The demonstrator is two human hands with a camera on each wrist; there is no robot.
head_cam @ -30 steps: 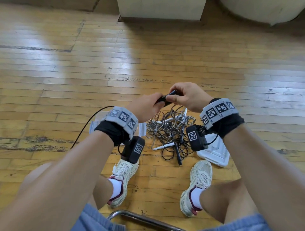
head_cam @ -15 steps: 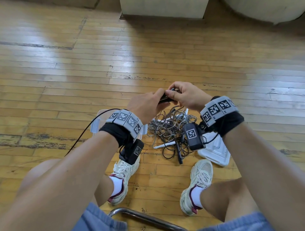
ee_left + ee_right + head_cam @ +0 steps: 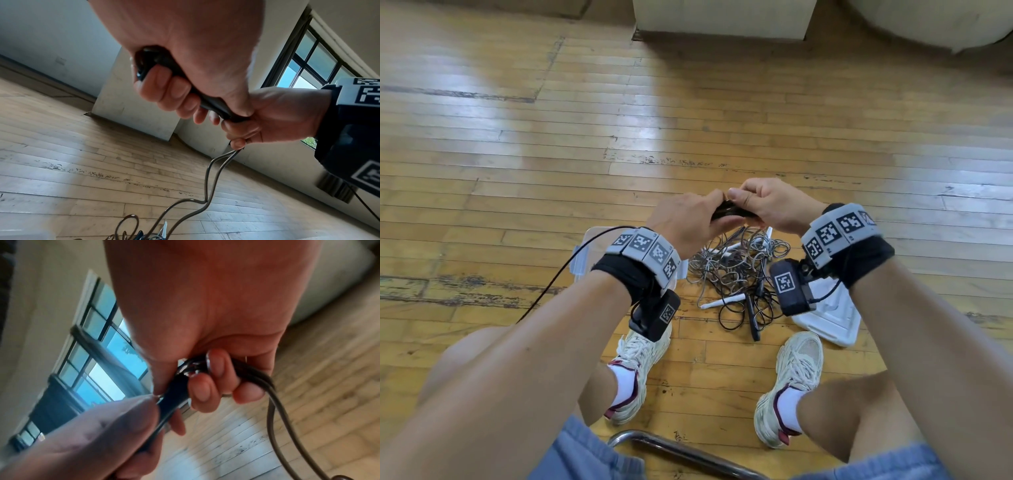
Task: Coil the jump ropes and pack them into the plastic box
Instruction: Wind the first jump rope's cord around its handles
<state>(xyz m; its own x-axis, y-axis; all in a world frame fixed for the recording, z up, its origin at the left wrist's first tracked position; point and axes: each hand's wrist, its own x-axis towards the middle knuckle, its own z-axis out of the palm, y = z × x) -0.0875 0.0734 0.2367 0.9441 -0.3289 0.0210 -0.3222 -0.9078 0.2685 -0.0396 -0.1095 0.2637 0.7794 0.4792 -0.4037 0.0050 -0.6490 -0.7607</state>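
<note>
Two cord strands (image 3: pixel 213 175) wrist-view only

Black, glossy handles (image 3: pixel 729 210). Grey-brown cord (image 3: pixel 213 175), silvery in the tangle (image 3: pixel 736 263), with a few black loops at its near edge. White handle (image 3: pixel 722 302) within that heap. Clear, faintly bluish box (image 3: pixel 585 253); white lid (image 3: pixel 832 318). Honey-yellow plank floor (image 3: pixel 517 154), streaked with dark scuffs and pale glare patches. Grey wristbands (image 3: pixel 645 248) printed with black-and-white square codes, over black cuffs. Black cameras (image 3: pixel 789 286) bearing the same codes. Off-white shoes (image 3: pixel 796 363) with maroon trim, white socks. Blue-grey shorts (image 3: pixel 585 455). Chrome tube (image 3: pixel 681 452). Cream walls (image 3: pixel 51 24), dark window frames (image 3: pixel 298 48), blue-tinted panes.
</note>
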